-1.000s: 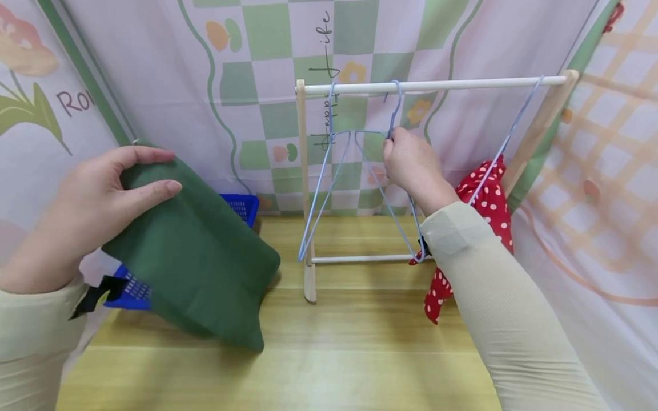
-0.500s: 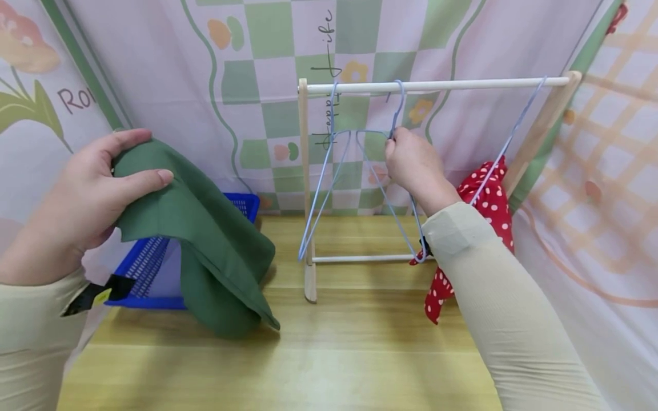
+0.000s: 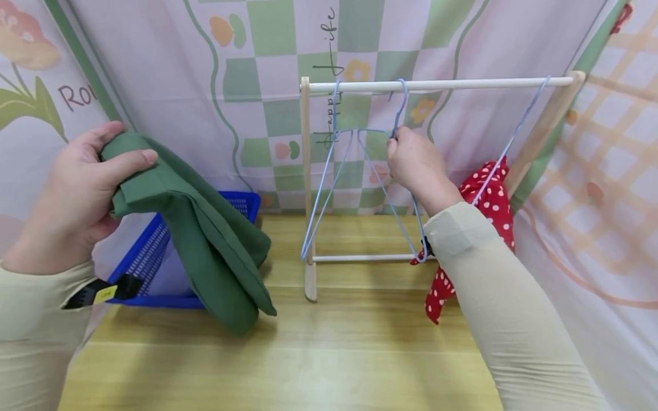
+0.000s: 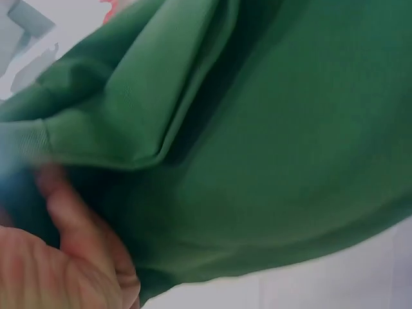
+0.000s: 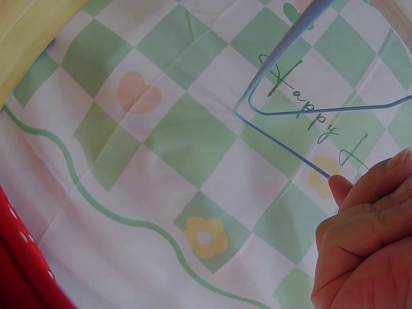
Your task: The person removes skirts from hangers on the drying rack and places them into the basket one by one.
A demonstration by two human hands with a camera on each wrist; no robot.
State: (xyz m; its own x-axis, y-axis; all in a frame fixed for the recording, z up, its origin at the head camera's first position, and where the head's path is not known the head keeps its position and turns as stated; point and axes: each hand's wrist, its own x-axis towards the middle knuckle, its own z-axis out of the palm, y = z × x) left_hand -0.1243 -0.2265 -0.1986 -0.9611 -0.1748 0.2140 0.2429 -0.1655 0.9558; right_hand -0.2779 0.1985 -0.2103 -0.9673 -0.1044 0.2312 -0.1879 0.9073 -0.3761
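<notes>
My left hand [image 3: 77, 188] grips a folded green cloth [image 3: 205, 240] near its upper end, thumb on top. The cloth droops to the right, over part of a blue basket [image 3: 154, 268]; in the left wrist view the green cloth [image 4: 290, 141] fills most of the picture. With curled fingers my right hand [image 3: 418, 162] holds a blue wire hanger [image 3: 398, 111] just below its hook, which sits over the white rail [image 3: 478, 84]. A second blue hanger [image 3: 319, 194] hangs at the rail's left end. In the right wrist view, the right hand [image 5: 373, 238] is by the thin hanger wire [image 5: 283, 143].
A red polka-dot cloth [image 3: 490, 197] hangs at the right of the rack, on another hanger [image 3: 514, 137]. The rack's wooden left post [image 3: 307, 188] stands on the wooden table [image 3: 308, 365]. Patterned curtains [image 3: 267, 34] enclose the back and sides.
My left hand has moved left and slightly up, drawing the green cloth with it. The cloth has gone from spread to folded, showing more of the basket. The right hand stays on the hanger.
</notes>
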